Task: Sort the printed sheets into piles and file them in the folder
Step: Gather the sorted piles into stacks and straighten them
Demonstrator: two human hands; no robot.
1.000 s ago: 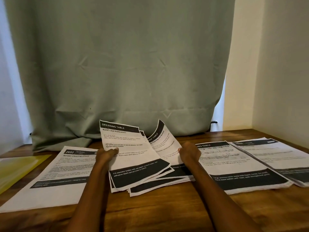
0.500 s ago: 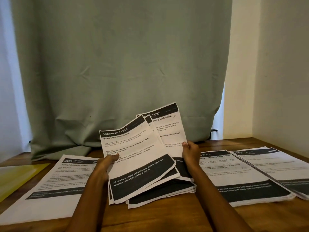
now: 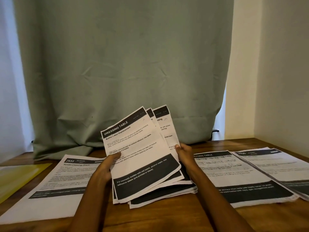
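A fanned stack of printed sheets point(image 3: 138, 153) headed "DRESSING TABLE" is tilted up off the wooden table, its lower edge near the table. My left hand point(image 3: 107, 168) grips the stack's left edge, thumb on the front sheet. My right hand point(image 3: 184, 153) holds the right edge. Three piles lie flat: a "2652" pile point(image 3: 55, 186) at the left, a "DRESSING TABLE" pile point(image 3: 237, 178) right of centre, and another pile point(image 3: 284, 166) at the far right. A yellow folder point(image 3: 18, 178) lies at the far left.
The wooden table point(image 3: 150, 220) shows bare wood along its front edge. A green curtain point(image 3: 123, 64) hangs behind the table and rests on its back edge. A cream wall point(image 3: 284, 64) closes the right side.
The held stack has been raised and tipped more upright, and its sheets have closed from a wide fan into a tighter one. Both hands have kept their hold.
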